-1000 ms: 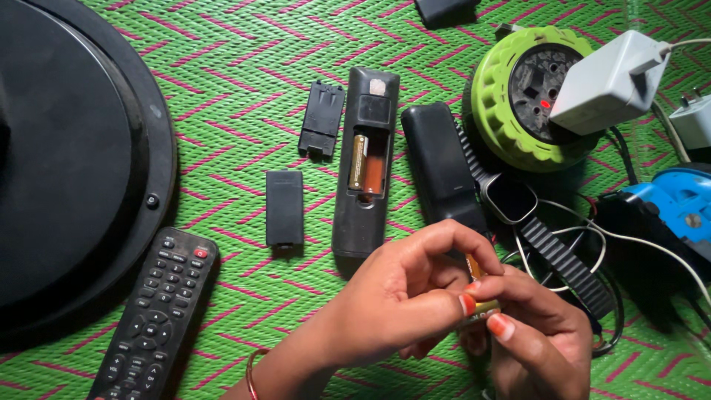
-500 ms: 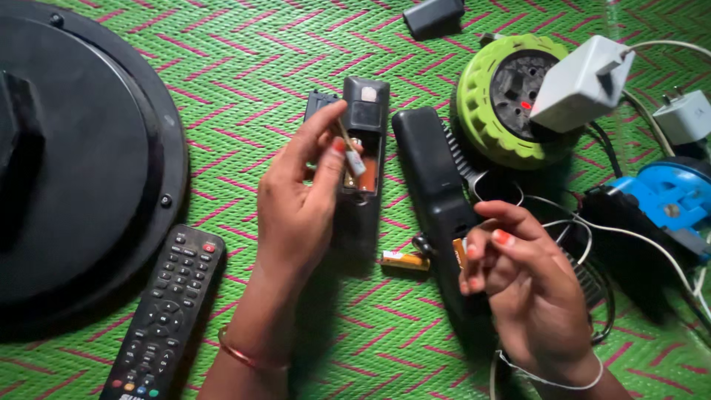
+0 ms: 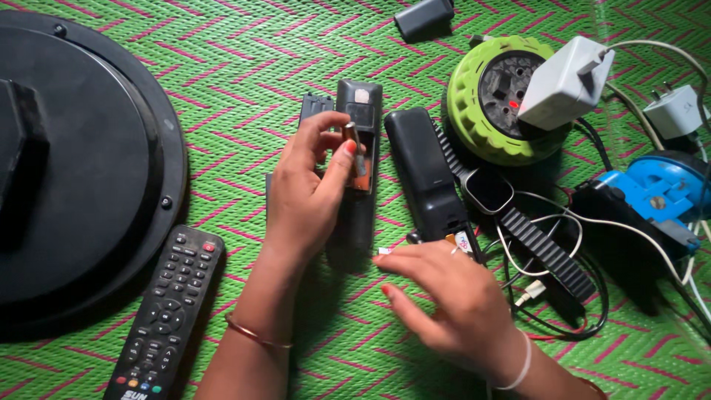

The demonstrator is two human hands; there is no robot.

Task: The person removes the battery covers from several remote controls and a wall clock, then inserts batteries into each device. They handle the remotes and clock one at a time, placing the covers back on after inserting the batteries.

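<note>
A left hand (image 3: 307, 189) pinches a small battery (image 3: 351, 138) between thumb and fingertips, tilted over the open compartment of a face-down black remote (image 3: 358, 159) on a green woven mat (image 3: 237, 67). The right hand (image 3: 444, 292) lies palm down, fingers loosely spread over another battery (image 3: 457, 241) beside a second black remote (image 3: 424, 174)

There are three remote controls (image 3: 164, 318) (image 3: 358, 148) (image 3: 424, 174), two white chargers (image 3: 564, 83) (image 3: 674, 111), one green cable reel (image 3: 474, 111), one smartwatch (image 3: 489, 191) and two hands (image 3: 307, 196) (image 3: 444, 304).

The mat (image 3: 222, 67) is green with pink zigzags. On it, a black remote (image 3: 164, 315), a lime reel (image 3: 474, 111), a white charger (image 3: 566, 81) and a blue tool (image 3: 652, 194).
</note>
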